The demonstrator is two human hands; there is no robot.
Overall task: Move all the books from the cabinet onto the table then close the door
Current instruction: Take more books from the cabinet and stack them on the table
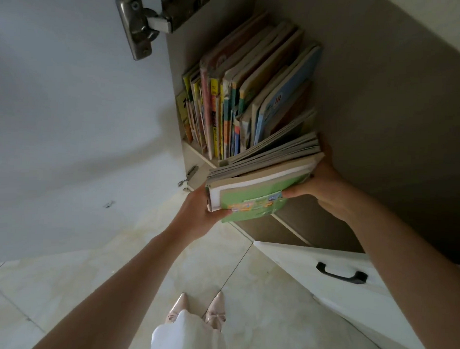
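A stack of several books (260, 180), a green-covered one on top, is tilted half out of the open cabinet (382, 101). My left hand (201, 212) grips the stack's near left corner, thumb on the green cover. My right hand (320, 182) holds the stack's right side, thumb on top and fingers hidden behind it. A row of several upright colourful books (239, 101) stands on the shelf behind, leaning left. The white cabinet door (69, 116) is swung wide open on the left, its metal hinge (140, 22) at the top.
Below the shelf on the right is a white drawer front (311, 276) with a black handle (341, 273). Pale tiled floor (116, 274) lies underneath, with my feet in light pointed shoes (200, 309). No table is in view.
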